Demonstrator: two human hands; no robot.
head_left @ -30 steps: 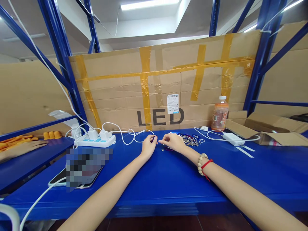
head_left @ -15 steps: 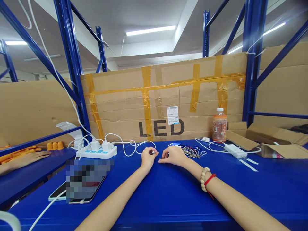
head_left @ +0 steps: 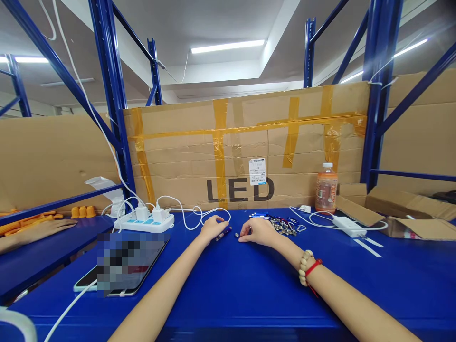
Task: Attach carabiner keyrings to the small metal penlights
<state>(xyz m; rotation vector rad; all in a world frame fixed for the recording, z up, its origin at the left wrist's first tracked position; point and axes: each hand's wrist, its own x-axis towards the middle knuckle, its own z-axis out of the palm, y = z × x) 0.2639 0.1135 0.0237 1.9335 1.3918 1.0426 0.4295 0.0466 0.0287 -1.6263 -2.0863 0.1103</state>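
Note:
My left hand (head_left: 213,228) is closed, its fingers on a small dark blue tube (head_left: 223,233) with metal-looking ends, which slants low over the table. Thumb and index finger of my right hand (head_left: 261,231) are curled together; whatever they pinch, if anything, is hidden. A tiny metal piece (head_left: 237,234) sits just left of those fingertips, between the two hands. Behind the right hand lies a pile of small metal clasps (head_left: 285,226), with several blue tubes (head_left: 259,215) by it.
A white power strip (head_left: 144,221) with cables and a tablet (head_left: 151,259) are on the left. To the right stand a bottle (head_left: 326,189), a white adapter (head_left: 349,226) and an opened cardboard box (head_left: 420,228). Another person's hand (head_left: 46,231) rests on the neighbouring table.
My left hand has shifted slightly left and turned, so the tube now shows lengthwise instead of end-on. My right hand has drawn slightly right, leaving the tiny metal piece more exposed.

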